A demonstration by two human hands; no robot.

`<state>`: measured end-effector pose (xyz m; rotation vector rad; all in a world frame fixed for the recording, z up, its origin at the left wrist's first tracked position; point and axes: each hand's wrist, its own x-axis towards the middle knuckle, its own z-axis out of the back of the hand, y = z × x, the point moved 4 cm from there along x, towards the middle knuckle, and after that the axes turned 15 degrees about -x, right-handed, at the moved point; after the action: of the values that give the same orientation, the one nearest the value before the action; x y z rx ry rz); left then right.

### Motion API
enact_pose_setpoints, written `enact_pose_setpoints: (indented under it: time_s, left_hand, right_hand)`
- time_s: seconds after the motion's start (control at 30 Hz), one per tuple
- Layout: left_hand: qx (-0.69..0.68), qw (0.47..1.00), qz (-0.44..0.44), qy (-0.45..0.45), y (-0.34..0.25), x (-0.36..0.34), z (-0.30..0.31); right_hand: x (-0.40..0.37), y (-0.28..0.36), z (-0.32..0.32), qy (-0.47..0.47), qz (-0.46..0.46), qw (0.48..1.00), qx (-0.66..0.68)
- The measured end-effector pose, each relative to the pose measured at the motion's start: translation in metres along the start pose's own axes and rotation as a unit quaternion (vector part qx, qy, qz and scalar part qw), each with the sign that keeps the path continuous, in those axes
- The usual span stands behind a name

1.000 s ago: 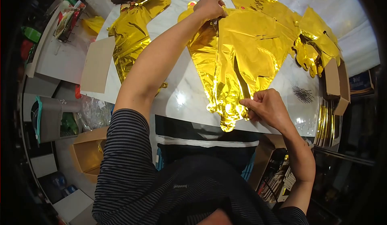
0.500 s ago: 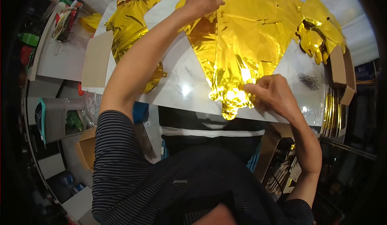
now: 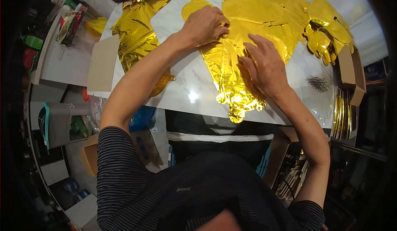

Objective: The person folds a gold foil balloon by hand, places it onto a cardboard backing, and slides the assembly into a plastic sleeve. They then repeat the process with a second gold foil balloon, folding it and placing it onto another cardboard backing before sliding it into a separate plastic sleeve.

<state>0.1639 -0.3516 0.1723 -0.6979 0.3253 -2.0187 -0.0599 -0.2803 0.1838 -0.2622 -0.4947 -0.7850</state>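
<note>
no readable text, labels, brands or numbers on any surface in view

A gold foil balloon [image 3: 237,71] is pressed flat near the table's [image 3: 182,82] front edge by the left hand [image 3: 203,25] and right hand [image 3: 264,67].

Dark short-sleeved shirt with thin pale stripes, bare forearms, no rings or watch visible

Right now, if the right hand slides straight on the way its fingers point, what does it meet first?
More of the gold foil balloon it lies on; beyond that the right hand would probably near the left hand.
</note>
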Motion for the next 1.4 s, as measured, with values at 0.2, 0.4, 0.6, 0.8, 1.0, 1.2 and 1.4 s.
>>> enact_pose_setpoints:
  time_s: [0.2,0.4,0.6,0.8,1.0,1.2,1.4]
  left_hand:
    - [0.000,1.000,-0.002,-0.016,0.000,-0.001,0.000]
    - [-0.061,0.995,0.017,-0.077,0.023,-0.005,0.020]
    - [0.106,0.938,0.304,-0.124,0.076,-0.012,0.075]
    - [0.003,0.918,0.396,0.029,0.071,-0.010,0.060]
    - [-0.389,0.839,0.373,-0.082,0.040,-0.008,0.048]
    - [-0.318,0.887,0.330,-0.057,-0.003,0.029,0.038]
    - [-0.470,0.837,0.281,-0.001,-0.032,0.056,-0.001]
  right_hand:
    - [-0.001,0.006,-0.019,0.024,0.012,1.000,0.013]
    - [-0.002,0.009,-0.017,0.016,-0.008,0.999,0.038]
    - [-0.003,0.008,-0.016,-0.002,-0.014,0.999,0.050]
    - [-0.006,0.005,-0.020,-0.010,-0.019,0.998,0.051]
    - [-0.009,0.003,-0.020,-0.009,-0.024,0.998,0.053]
    - [-0.011,0.004,-0.022,-0.018,-0.024,0.998,0.050]
    - [-0.008,0.004,-0.020,0.010,-0.024,0.998,0.051]
